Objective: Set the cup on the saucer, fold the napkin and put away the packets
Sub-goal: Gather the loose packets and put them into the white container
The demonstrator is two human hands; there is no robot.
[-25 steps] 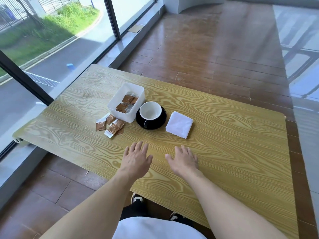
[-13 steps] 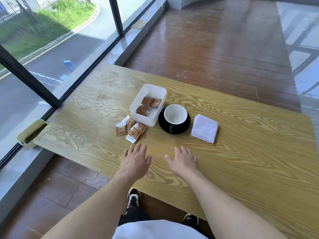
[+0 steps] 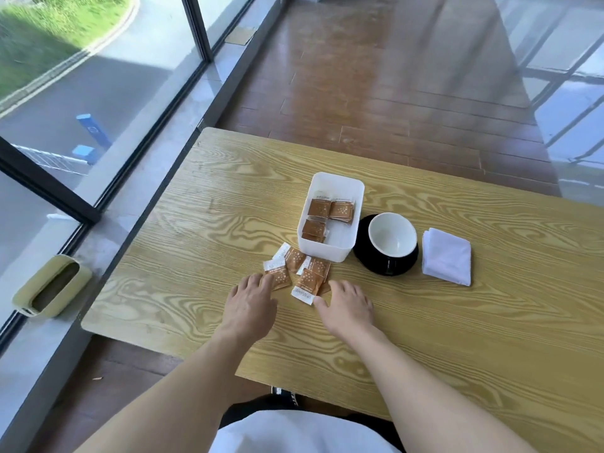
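A white-lined black cup point(image 3: 392, 235) stands on a black saucer point(image 3: 369, 258) on the wooden table point(image 3: 196, 223). To its right lies a folded white napkin point(image 3: 446, 256). Left of the saucer is a white box point(image 3: 330, 251) holding several brown packets point(image 3: 330, 209). Several more brown packets point(image 3: 304, 273) lie loose in front of the box. My left hand point(image 3: 250, 305) rests flat with its fingertips on the leftmost loose packet. Fingers spread, my right hand point(image 3: 348, 307) touches the nearest packet's edge. Neither hand grips anything.
A green oblong container point(image 3: 52, 286) lies on the window ledge left of the table. Floor-to-ceiling windows run along the left. Wooden floor stretches beyond the table's far edge. My shoes and white shirt show below the near edge.
Both hands have moved forward from the bare table to the loose packets. The view has swung left, so the objects now sit further right.
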